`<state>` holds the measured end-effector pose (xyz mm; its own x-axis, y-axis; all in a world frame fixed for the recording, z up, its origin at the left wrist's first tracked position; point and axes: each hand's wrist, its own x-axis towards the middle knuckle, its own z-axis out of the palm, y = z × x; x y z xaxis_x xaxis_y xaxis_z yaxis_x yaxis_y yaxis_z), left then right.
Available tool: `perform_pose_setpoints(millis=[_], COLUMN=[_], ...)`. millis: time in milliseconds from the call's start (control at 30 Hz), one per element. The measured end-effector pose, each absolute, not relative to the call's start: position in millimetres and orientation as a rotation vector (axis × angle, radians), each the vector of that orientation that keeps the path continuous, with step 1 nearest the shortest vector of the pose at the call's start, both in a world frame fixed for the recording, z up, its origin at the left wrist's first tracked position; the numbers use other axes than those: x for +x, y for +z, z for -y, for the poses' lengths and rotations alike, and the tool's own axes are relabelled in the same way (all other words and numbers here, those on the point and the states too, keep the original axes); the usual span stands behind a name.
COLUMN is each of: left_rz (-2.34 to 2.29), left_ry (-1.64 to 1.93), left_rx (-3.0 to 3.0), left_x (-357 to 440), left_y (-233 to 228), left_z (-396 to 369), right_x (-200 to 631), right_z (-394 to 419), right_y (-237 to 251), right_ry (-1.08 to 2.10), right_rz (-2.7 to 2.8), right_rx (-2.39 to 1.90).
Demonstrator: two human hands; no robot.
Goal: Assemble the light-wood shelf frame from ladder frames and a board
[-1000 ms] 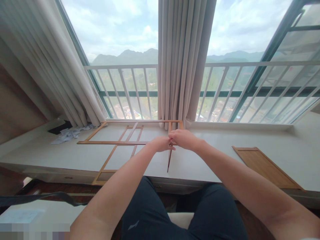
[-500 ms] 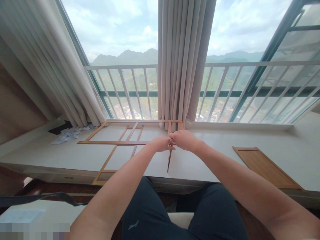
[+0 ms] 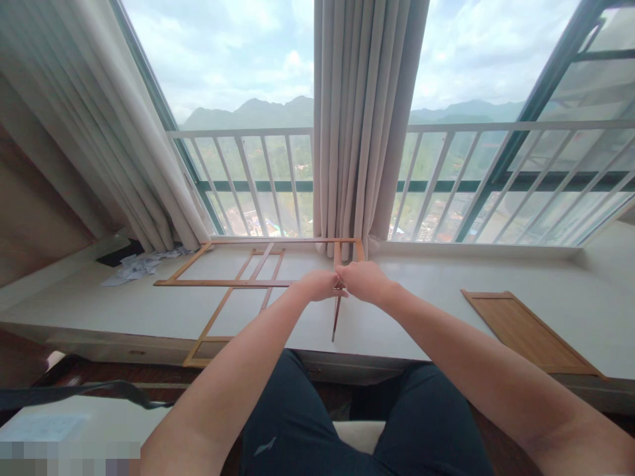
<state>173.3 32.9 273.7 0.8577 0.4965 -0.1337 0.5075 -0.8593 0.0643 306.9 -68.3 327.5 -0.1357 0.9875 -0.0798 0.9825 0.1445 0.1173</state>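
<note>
Near the middle of the white window ledge (image 3: 421,324), both my hands meet at one corner of a brown wooden frame (image 3: 248,283). My left hand (image 3: 320,285) is closed around the frame's joint, where a narrow wooden strip (image 3: 337,317) slants down towards me. Pressed against it from the right, my right hand (image 3: 364,279) has its fingers curled in a pinch. Whatever sits between those fingertips is too small and covered to make out. Under the held frame, on the left, lies a second open wooden frame (image 3: 218,316), its near end reaching the ledge's front edge.
A flat wooden panel (image 3: 530,330) lies on the ledge at the right. Crumpled white papers (image 3: 133,268) are at the far left. A grey curtain (image 3: 360,132) hangs behind my hands, before the window and its white railing (image 3: 446,125). A dark strap (image 3: 89,395) crosses at lower left.
My right hand has turned slightly at the wrist and its knuckles sit a little lower. The left hand and the wooden frames stay where they were.
</note>
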Motion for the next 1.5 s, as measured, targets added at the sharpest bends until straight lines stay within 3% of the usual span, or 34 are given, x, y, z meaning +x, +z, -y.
perform_pose_setpoints(millis=[833, 1500], left_rz=[-0.85, -0.793], left_ry=[-0.182, -0.173], left_rx=[2.937, 2.927], left_x=[173, 173], left_y=[273, 265], left_z=[-31, -39], right_x=[317, 325], right_z=[68, 59], right_y=[326, 318], right_ry=[0.112, 0.307], right_rz=[-2.421, -2.64], right_rx=[2.016, 1.723])
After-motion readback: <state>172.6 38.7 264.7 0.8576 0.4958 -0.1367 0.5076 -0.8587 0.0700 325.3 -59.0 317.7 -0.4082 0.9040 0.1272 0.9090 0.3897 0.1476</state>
